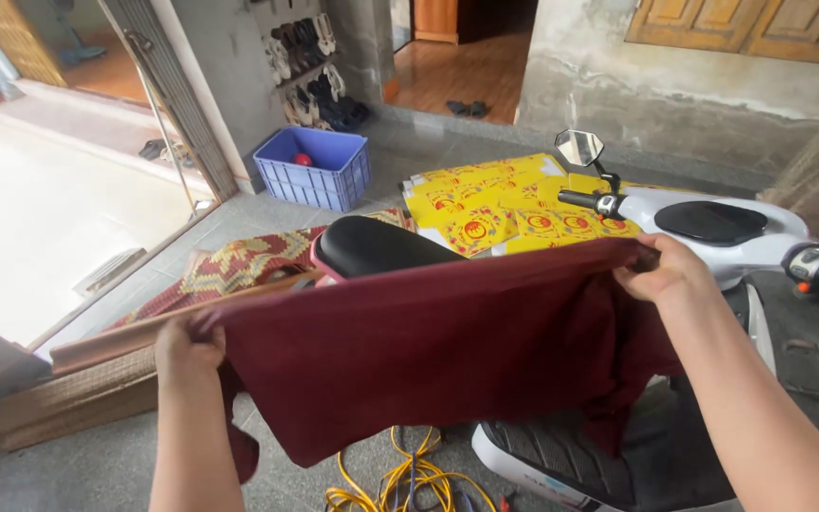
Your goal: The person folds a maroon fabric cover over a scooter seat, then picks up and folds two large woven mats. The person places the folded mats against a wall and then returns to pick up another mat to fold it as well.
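Observation:
A dark red cloth (428,346) is stretched out flat in front of me, over a white scooter. My left hand (187,346) grips its left upper corner. My right hand (665,270) pinches its right upper corner, close to the scooter's handlebar (591,200). The cloth hangs down below both hands and hides part of the scooter's black seat (372,245) and footboard.
The white scooter (713,228) with its round mirror (579,147) stands right ahead. Yellow printed sheets (485,204) lie on the floor behind it, beside a blue crate (319,171). A patterned mat (234,265), wooden planks (87,379) and a yellow cable (409,484) lie lower left.

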